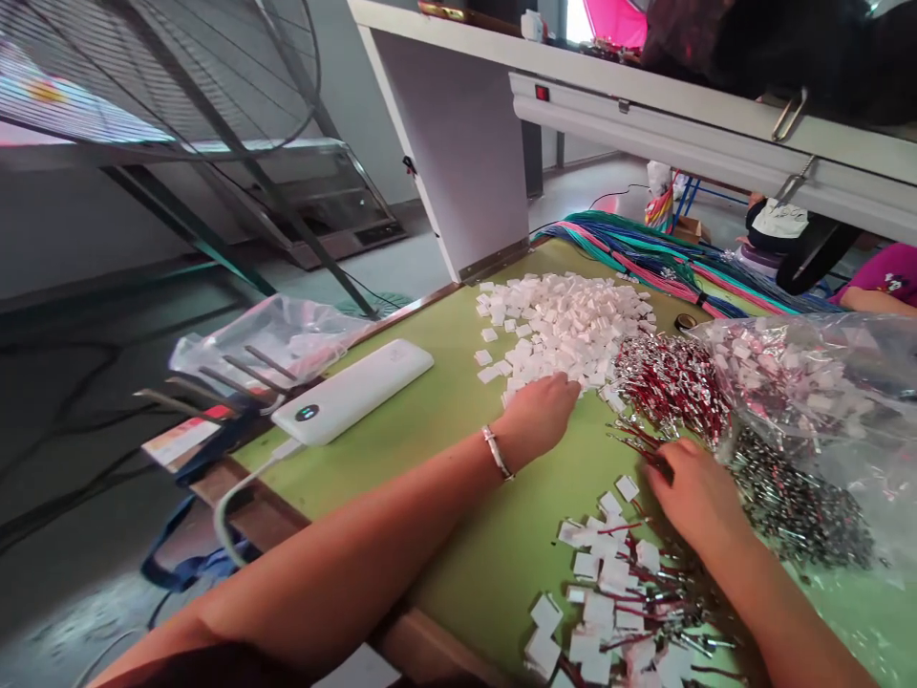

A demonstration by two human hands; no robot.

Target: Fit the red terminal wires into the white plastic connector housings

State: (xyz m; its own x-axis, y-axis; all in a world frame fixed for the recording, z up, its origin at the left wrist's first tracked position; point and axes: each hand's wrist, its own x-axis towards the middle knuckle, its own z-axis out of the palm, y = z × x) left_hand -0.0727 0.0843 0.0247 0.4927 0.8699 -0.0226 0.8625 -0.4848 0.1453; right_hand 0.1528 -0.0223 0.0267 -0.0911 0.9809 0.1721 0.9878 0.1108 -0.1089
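Note:
My left hand, with a bracelet on the wrist, reaches to the near edge of a heap of small white plastic connector housings. Its fingers are curled together, and whatever lies between them is hidden. My right hand is closed around several short red wires with metal terminals, their ends sticking out to the left. Just beyond it lies a pile of red terminal wires. Nearer to me, white housings with red wires attached are scattered beside my right forearm.
A white power bank with a plugged-in cable lies at left on the green tabletop. Clear bags and dark metal-tipped pieces are at right. Coloured cable bundles lie at the back under a shelf. A fan stands at left.

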